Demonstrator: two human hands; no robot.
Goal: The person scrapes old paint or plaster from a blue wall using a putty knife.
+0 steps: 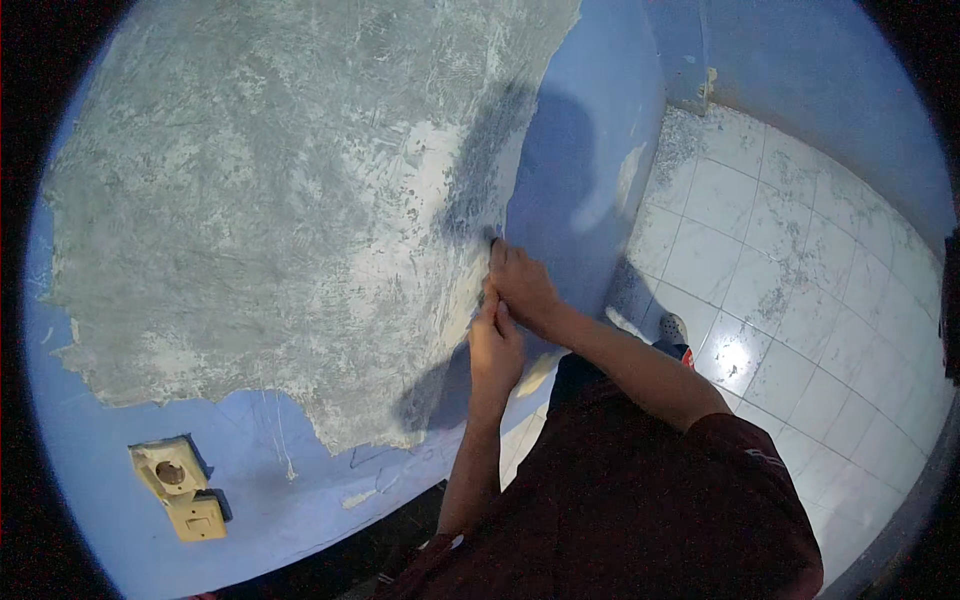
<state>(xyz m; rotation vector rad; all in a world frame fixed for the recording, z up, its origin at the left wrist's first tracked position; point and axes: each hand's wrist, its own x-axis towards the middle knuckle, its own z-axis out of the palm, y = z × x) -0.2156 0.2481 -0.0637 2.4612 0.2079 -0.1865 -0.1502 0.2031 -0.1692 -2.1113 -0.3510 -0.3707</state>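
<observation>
Both my hands are closed together against the wall, at the right edge of a large grey patch where the blue paint is gone. My right hand is above, its fingers wrapped round something mostly hidden; only a small dark tip shows at the knuckles. Just below and touching it, my left hand is closed too, with its fingers near the same hidden thing. Pale, whitish streaks run across the patch beside my hands. A dark shadow falls over the wall above them.
A yellowed socket and switch are on the wall at lower left. White floor tiles, strewn with grey flakes, lie to the right. A patterned shoe shows beside my body. Another blue wall stands beyond.
</observation>
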